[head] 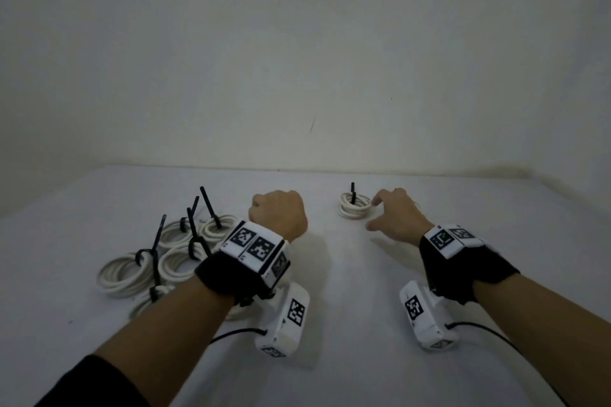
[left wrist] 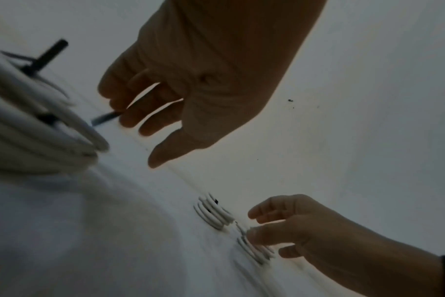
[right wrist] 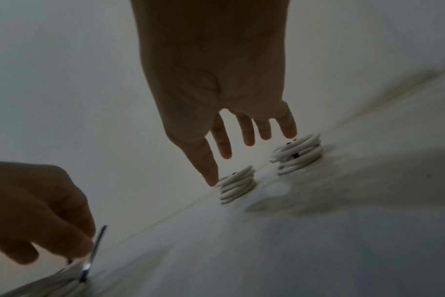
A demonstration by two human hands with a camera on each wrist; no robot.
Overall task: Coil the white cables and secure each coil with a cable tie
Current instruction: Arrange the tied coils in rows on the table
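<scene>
My right hand (head: 373, 213) is open with fingers spread, hovering over two small white coils by the back wall. The nearer coil (head: 355, 206) carries a black tie standing up; in the right wrist view it (right wrist: 238, 185) lies by the thumb tip, and the second coil (right wrist: 297, 155) sits under the outer fingers. In the head view that second coil is hidden behind the hand. My left hand (head: 277, 211) is curled into a fist at the table's middle. In the left wrist view a short black cable tie (left wrist: 105, 118) sticks out from its pinched fingertips.
Several larger white coils (head: 125, 271) with long black tie tails lie bunched at the left, close to my left forearm. The white table (head: 330, 357) ends against a pale wall (head: 297, 59). Black camera cords trail off both wrists near the front.
</scene>
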